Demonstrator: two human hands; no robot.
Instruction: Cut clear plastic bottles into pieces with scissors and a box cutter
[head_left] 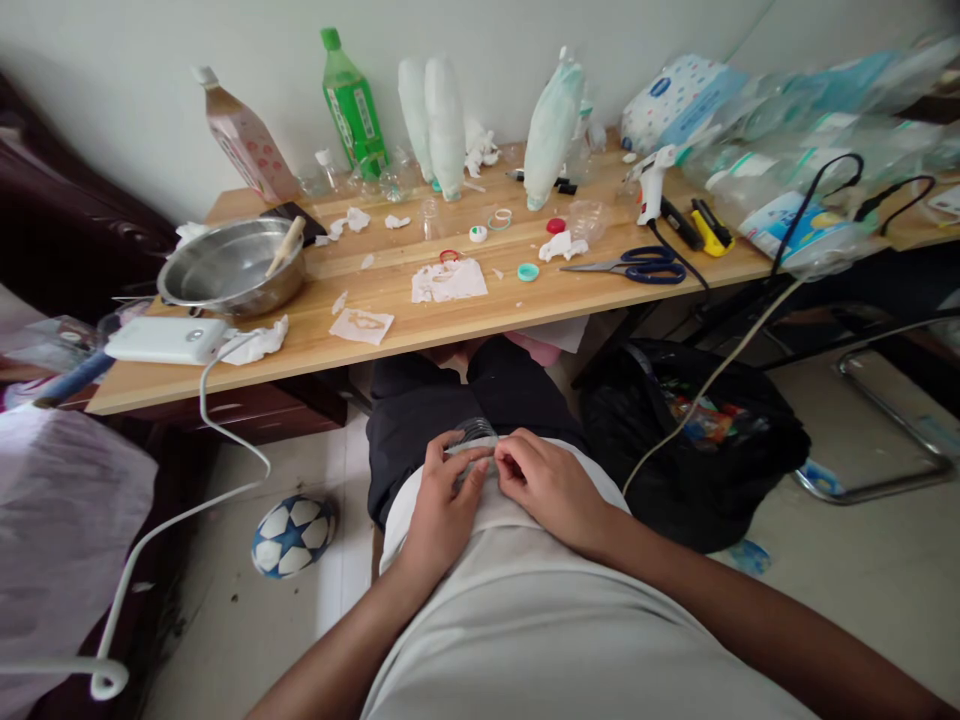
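Workspace: pale wall, light tiled floor, and a long wooden table (pixel 420 330) seen from a seated position, its top scattered with paper scraps and bottle caps. On the table, from the left side: a white power bank (pixel 166 339) with a white cable trailing to the floor; a steel bowl (pixel 229 268) holding a wooden stick; a pink-labelled bottle (pixel 244 135) and a green bottle (pixel 352 105), both leaning, label print too small to read; two white paper-covered bottles (pixel 435 118) standing side by side, and a third pale one (pixel 553 130) leaning; a white glue gun (pixel 651 182); a yellow utility knife (pixel 711 228); blue-handled scissors (pixel 637 266), blades pointing left. At the far right, a blue-and-white tissue pack (pixel 675 100) carries a dark blue oval logo, wording illegible, beside a heap of clear plastic bottles. Floor: a blue-and-white star-patterned ball (pixel 292 535) at the left, a black rubbish bag (pixel 697 440) at the right. Held item: a small clear plastic ring (pixel 474 436), apparently ribbed, over the lap against the white shirt, below the table edge; its long axis runs roughly left to right, and which way its opening faces cannot be told. Left hand (pixel 442 505): fingers closed on the ring's left side. Right hand (pixel 547 485): fingertips pinched on its right end, touching the left hand's fingers.
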